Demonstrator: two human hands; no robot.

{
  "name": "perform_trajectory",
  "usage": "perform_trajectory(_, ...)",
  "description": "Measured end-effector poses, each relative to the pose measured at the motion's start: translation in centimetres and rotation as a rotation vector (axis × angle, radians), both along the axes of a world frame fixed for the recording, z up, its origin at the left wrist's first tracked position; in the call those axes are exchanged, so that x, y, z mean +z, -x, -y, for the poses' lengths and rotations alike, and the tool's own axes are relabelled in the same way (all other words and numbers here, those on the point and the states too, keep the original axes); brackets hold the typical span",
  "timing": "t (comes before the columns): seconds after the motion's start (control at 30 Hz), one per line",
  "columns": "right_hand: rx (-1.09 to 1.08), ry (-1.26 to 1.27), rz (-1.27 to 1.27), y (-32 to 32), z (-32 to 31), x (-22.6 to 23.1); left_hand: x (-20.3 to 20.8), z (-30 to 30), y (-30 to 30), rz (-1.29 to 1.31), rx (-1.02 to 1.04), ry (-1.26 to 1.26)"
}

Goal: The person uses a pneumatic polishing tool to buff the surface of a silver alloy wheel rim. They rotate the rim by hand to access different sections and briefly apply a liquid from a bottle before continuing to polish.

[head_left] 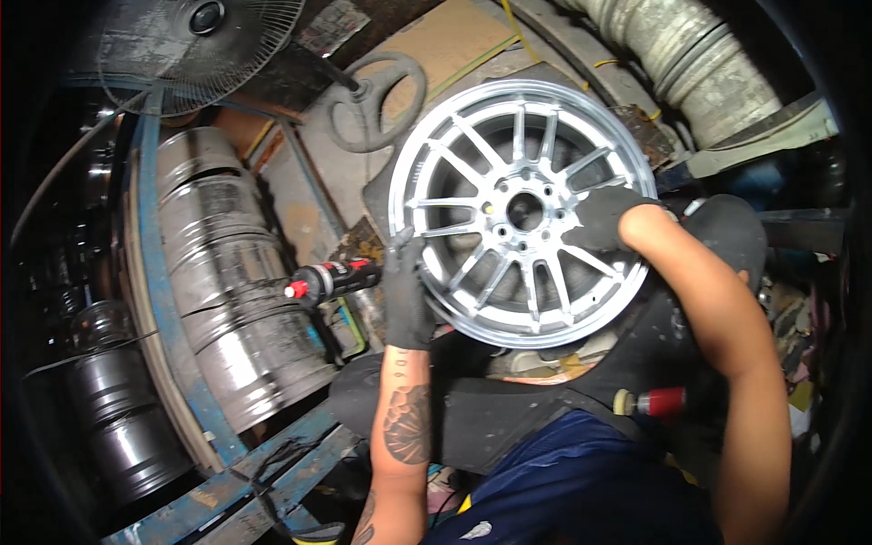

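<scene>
A silver multi-spoke alloy wheel stands tilted, face toward the camera, at the centre of the view, propped above the person's lap. The left hand, in a dark glove, is closed over the wheel's lower left rim, fingers wrapped on the edge. The right hand, also gloved, lies pressed against the spokes right of the hub; whether it holds anything beneath the palm cannot be told.

Surroundings: a black spray can with a red cap lies just left of the left hand, near the rim. A stack of bare metal wheel barrels lies further left, within a blue steel frame. A grey steering wheel rests behind the alloy wheel, partly overlapped by it. A pedestal fan stands at upper left, and a ribbed grey duct runs across the upper right. A small tool with a red body and a pale round pad lies by the right forearm.

Limits: the wheel's lower edge is hidden behind dark cloth and the forearms. The right margin is dark and cluttered; items there cannot be identified
</scene>
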State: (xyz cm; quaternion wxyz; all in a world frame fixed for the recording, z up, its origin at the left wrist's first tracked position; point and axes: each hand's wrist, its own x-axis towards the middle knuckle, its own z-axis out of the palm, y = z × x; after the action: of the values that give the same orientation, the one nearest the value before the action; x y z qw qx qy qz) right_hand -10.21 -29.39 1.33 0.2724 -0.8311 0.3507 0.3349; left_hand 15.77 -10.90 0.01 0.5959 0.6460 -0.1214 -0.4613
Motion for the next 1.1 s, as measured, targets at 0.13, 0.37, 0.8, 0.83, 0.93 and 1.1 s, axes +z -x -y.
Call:
perform_trajectory(0.13, -0.001, 0.018, 0.012, 0.0, -0.2, -0.2, 0.4, 0.1, 0.4, 0.026, -0.004, -0.014)
perform_trajectory(0.37, 0.019, 0.03, -0.002, 0.2, -0.2, -0.1, -0.1, 0.4, 0.4, 0.017, -0.008, 0.004)
perform_trajectory(0.8, -0.004, 0.033, 0.019, 0.1, -0.4, 0.4, -0.6, 0.4, 0.2, 0.11, -0.019, -0.021)
perform_trajectory(0.83, 0.002, 0.056, 0.06, 0.4, -0.3, 0.2, -1.0, 0.6, 0.1, 0.11, -0.015, -0.029)
perform_trajectory(0.93, -0.01, 0.043, 0.066, 0.3, -0.4, 0.1, -1.1, 0.4, 0.1, 0.159, -0.025, -0.05)
perform_trajectory(1.1, -0.007, 0.034, 0.07, 0.3, -0.3, 0.6, -0.5, 0.7, 0.5, 0.126, -0.039, -0.009)
